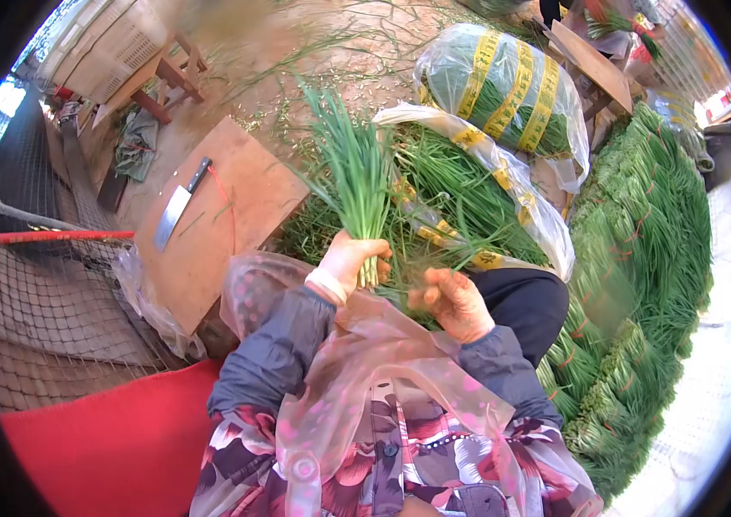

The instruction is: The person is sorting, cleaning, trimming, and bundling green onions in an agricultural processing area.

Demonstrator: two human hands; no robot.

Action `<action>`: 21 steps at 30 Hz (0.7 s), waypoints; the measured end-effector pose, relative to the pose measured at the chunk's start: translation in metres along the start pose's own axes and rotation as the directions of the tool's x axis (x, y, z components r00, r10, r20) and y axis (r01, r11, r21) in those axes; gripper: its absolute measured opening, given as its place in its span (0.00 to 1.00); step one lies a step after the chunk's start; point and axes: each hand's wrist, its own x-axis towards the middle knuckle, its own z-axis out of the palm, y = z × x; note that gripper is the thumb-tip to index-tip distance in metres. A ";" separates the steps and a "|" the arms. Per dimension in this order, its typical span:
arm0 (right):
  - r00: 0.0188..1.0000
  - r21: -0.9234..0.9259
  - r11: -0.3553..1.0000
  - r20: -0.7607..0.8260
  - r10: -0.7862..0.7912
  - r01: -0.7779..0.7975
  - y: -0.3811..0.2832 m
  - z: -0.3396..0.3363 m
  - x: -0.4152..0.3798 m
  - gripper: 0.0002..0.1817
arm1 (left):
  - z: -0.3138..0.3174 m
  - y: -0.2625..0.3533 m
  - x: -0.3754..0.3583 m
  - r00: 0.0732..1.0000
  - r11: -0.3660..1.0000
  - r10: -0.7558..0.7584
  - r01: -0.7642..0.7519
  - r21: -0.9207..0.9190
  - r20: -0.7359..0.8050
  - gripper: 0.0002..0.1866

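My left hand point(352, 261) is wrapped round the pale lower stems of an upright bunch of green stalks point(352, 177), whose leaves fan out above it. To the right of the stems, my right hand point(454, 302) has its fingers curled and slightly blurred; whether anything is between them is too small to tell. Just beyond both hands lie loose green stalks point(443, 168) in an opened plastic bag point(516, 194) with yellow printed bands.
A board point(240, 185) with a cleaver point(173, 218) is at the left. Tied green bundles point(641, 233) are piled at the right. Behind are a full plastic bag point(503, 86), a crate point(102, 47) on a wooden stool point(154, 82), and part of another person point(555, 10).
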 end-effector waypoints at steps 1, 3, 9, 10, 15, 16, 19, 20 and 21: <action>0.983 -0.336 0.927 -0.126 0.133 -0.168 -0.005 -0.003 -0.003 0.14 | 0.000 0.005 0.005 0.999 0.991 0.049 -0.048 0.128 -0.009 0.21; 0.960 -0.307 0.918 -0.197 0.198 -0.252 0.007 -0.029 -0.004 0.17 | -0.012 0.014 0.016 0.992 0.914 0.113 -0.081 0.397 -0.056 0.23; 0.985 -0.915 0.399 0.119 0.121 0.062 0.056 -0.044 0.057 0.53 | -0.029 0.032 0.011 0.899 -0.076 0.435 0.095 0.993 -0.053 0.18; 0.992 -0.908 0.419 0.031 0.119 -0.022 0.031 -0.001 0.050 0.53 | -0.029 0.028 0.007 0.862 -0.142 0.507 0.100 0.985 -0.014 0.17; 0.950 -0.083 0.988 0.276 0.149 -0.131 0.034 0.061 0.087 0.33 | -0.021 0.009 -0.012 0.793 -0.274 0.600 0.078 0.958 0.107 0.13; 0.950 0.019 0.993 0.295 0.106 -0.117 0.029 0.072 0.089 0.35 | -0.018 0.009 -0.019 0.803 -0.251 0.587 0.060 0.966 0.102 0.12; 0.950 0.072 0.988 0.291 0.111 -0.138 0.022 0.072 0.090 0.41 | -0.027 -0.005 -0.024 0.765 -0.212 0.637 0.052 0.976 0.098 0.13; 0.957 0.196 0.966 0.266 0.112 -0.167 0.022 0.069 0.089 0.39 | -0.031 -0.011 -0.021 0.761 -0.172 0.646 0.060 0.983 0.066 0.15; 0.964 0.315 0.930 0.238 0.117 -0.191 0.018 0.068 0.086 0.38 | -0.030 -0.016 -0.025 0.764 -0.165 0.642 0.052 0.985 0.067 0.15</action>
